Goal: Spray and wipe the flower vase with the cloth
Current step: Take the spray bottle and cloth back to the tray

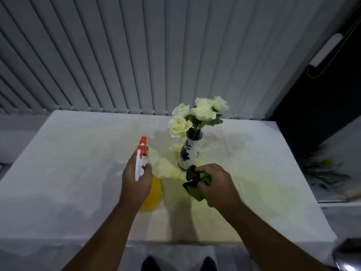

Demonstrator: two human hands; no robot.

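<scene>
A white vase with blue flower painting (pixel 189 153) stands upright on the table (pixel 78 153), holding several cream roses (pixel 197 115). My left hand (pixel 135 182) grips a spray bottle (pixel 141 163) with a yellow body and a red-and-white trigger head; its nozzle points away from me, left of the vase. My right hand (pixel 216 182) is closed on a bunched green cloth (pixel 197 182), just in front of the vase's base. The cloth's dark upper edge is next to the vase foot; I cannot tell whether it touches.
The table is draped in a white cloth and backs onto grey vertical blinds (pixel 156 55). To the right stands a white surface with a plant-like shape (pixel 322 169). A dark opening lies at the far right. My feet show below the table's front edge.
</scene>
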